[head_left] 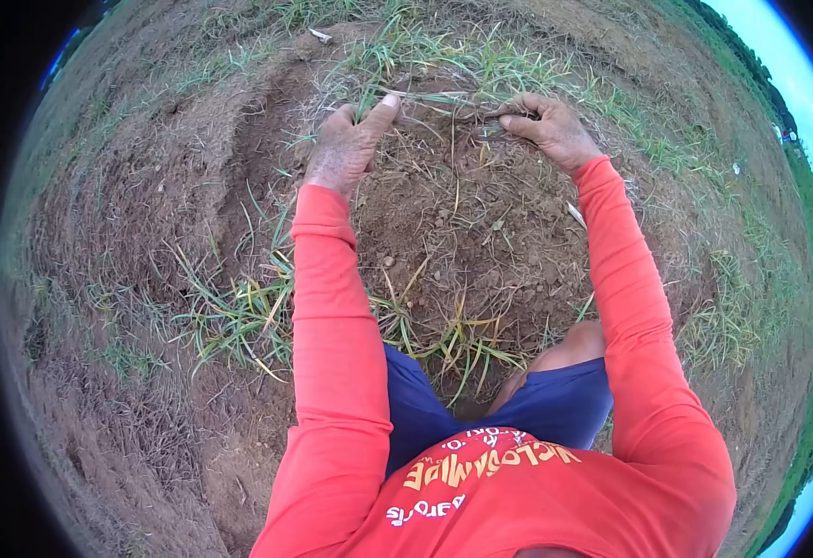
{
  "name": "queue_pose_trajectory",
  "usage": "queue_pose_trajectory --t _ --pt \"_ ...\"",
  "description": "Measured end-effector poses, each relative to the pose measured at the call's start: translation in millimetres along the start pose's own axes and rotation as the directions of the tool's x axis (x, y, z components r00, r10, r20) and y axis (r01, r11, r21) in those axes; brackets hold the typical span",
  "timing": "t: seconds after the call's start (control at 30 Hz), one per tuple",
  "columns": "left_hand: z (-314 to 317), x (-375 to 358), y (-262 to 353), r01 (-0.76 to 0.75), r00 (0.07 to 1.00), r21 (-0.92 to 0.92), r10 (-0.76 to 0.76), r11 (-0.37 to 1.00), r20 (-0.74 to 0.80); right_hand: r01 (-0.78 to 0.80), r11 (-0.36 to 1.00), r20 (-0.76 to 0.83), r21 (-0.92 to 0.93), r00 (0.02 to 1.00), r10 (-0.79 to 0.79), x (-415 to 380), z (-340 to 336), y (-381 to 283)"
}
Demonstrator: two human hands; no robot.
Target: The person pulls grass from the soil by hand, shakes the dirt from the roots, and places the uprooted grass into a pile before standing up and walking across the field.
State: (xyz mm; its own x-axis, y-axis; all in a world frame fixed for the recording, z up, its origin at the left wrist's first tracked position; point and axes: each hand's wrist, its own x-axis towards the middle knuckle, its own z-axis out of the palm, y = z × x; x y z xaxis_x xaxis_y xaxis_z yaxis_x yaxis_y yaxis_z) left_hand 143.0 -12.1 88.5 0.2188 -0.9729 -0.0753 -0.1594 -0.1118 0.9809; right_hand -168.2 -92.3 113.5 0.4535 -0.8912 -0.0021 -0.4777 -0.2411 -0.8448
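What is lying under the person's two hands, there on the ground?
Under the left hand and right hand is loose brown soil with thin grass blades. Both hands close on grass stems. The roots are not visible; the soil covers them.

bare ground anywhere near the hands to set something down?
Yes: bare soil patch between the two sleeves, below the left hand and right hand. More open dirt left of the left sleeve. Crowded: grass tufts at the hands, and the grass clump by the knees.
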Motion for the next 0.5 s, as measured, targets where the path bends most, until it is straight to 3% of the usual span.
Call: queue_pose_trajectory --t 0.07,0.13,0.2,0.27,0.3,0.37,0.43,0.5 --pt "15 -1 4 -0.109 0.994 0.138 0.107 0.984 0.016 0.043 0.998 -0.007 -0.039 0.999 -0.043 -10 10 -3" --pt "45 1 -15 -0.474 0.872 0.289 0.49 0.832 0.021 0.072 0.995 0.054 -0.071 0.996 -0.068 -13 19 2" --pt "66 -6 -14 -0.559 0.828 0.343 0.528 0.754 0.188 0.058 0.998 0.115 -0.022 0.992 -0.055 -16 28 -1" --pt "81 -11 -11 -0.396 0.869 0.358 0.22 0.845 0.443 -0.013 0.995 0.185 0.102 0.983 -0.006 -20 33 -7" --pt "83 -7 -12 -0.258 0.862 0.348 0.052 0.901 0.505 0.065 0.989 0.094 0.13 0.992 -0.078 -25 33 -14" --pt "78 4 -41 0.055 0.826 0.014 -0.053 0.998 0.56 0.055 0.993 -0.132 0.107 0.99 -0.041 -24 20 -2" --pt "71 8 -56 0.324 0.792 -0.267 -0.106 0.908 0.602 0.045 0.992 -0.33 0.119 0.944 -0.003 -19 9 18" --pt "65 -2 -42 0.416 0.796 -0.324 -0.168 0.85 0.582 -0.097 0.987 -0.207 0.125 0.971 0.122 -22 5 26"
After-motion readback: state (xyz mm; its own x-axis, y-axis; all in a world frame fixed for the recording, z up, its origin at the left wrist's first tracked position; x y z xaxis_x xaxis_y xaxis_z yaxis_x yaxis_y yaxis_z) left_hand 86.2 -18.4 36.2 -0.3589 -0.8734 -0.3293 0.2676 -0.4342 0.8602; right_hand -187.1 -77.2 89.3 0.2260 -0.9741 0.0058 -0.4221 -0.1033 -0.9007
